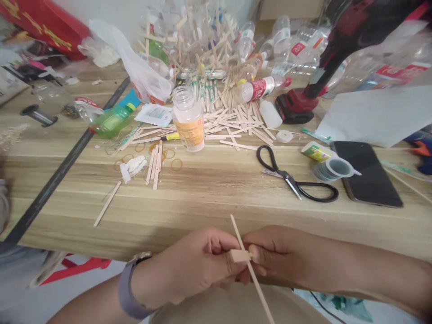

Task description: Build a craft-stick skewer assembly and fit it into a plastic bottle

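Note:
Close to the table's front edge, my left hand (pixel 205 263) pinches a short, flat-ended wooden piece (pixel 239 256), likely part of a craft stick. A long thin wooden stick (pixel 258 288) crosses it at a slant, one tip pointing up toward the table and the other down toward my lap. My right hand (pixel 278 252) is closed at the crossing, its thumb pressed against the joint; a small yellowish bit shows there, too small to name. The fingertips underneath are partly hidden. Black-handled scissors (pixel 286 177) lie open beyond my right hand.
Loose craft sticks (pixel 232 121) are heaped behind a clear jar (pixel 189 130). Several sticks (pixel 155 166) lie beside white crumpled material (pixel 134 168) and rubber bands (pixel 176 164). A phone (pixel 367 175), a small cup (pixel 337 168), a cordless drill (pixel 300 103) and plastic bottles (pixel 259 89) occupy the right side.

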### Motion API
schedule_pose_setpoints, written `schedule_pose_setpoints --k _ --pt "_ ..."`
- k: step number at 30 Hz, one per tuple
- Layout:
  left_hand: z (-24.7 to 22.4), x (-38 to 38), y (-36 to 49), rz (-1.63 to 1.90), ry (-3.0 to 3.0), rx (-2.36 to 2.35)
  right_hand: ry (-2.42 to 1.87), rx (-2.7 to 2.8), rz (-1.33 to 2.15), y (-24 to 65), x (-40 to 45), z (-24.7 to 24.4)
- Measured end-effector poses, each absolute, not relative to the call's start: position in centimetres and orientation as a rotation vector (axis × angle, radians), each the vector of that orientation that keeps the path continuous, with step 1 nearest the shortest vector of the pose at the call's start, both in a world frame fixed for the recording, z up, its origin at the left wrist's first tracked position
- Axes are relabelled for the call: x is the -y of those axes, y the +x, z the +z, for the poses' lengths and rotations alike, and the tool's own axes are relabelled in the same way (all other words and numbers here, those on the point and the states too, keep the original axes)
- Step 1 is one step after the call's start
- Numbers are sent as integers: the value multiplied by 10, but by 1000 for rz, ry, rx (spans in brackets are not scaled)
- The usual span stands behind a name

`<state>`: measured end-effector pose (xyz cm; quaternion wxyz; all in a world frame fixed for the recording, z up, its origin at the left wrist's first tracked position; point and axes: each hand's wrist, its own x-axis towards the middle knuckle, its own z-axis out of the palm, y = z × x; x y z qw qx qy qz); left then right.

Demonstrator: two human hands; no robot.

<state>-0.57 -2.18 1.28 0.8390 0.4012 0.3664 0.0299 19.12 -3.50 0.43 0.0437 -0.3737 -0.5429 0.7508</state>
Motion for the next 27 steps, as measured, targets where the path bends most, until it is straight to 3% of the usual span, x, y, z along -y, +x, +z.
schedule_pose_setpoints --k 9,27 --pt "17 20 -6 110 1175 -768 -1235 1456 2488 190 39 3" --pt "5 13 -7 44 874 -642 -1119 1470 2462 187 39 -1"
